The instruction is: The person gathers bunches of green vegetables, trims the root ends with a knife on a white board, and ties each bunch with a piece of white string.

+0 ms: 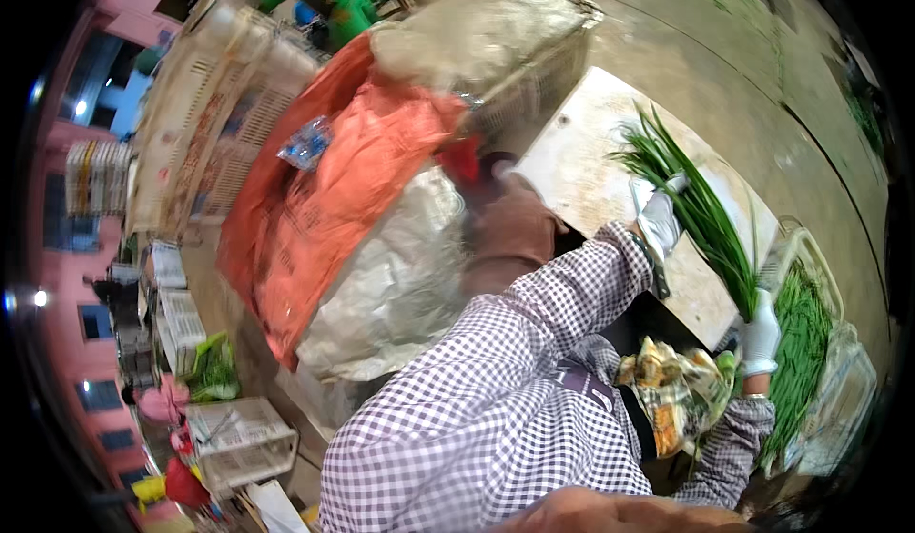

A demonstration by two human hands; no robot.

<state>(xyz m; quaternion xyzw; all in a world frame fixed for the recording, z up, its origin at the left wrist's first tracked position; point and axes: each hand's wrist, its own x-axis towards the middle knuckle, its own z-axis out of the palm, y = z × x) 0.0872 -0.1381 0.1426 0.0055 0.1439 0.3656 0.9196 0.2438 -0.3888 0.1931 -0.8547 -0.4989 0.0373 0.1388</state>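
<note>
My right hand (761, 338), in a white glove, is closed round the pale lower end of a bunch of long green leafy stalks (710, 214), which look like scallions or chives. The bunch lies slantwise over a worn white board (591, 142), leaf tips pointing away. My left hand (660, 220), also in a whitish glove, is curled against the side of the bunch, its fingertips at the leaves. A dark narrow strip (658, 271) shows at its cuff; whether it is a tool handle or a band, I cannot tell. What lies inside that hand is hidden.
Beside my right arm stands a pale basket (829, 276) with more green stalks (796, 361). Orange sacking (334, 199), whitish sacking (391, 276) and a covered crate (534, 85) fill the left. A white crate (238, 438) stands lower left. A patterned bundle (672, 395) is by my lap.
</note>
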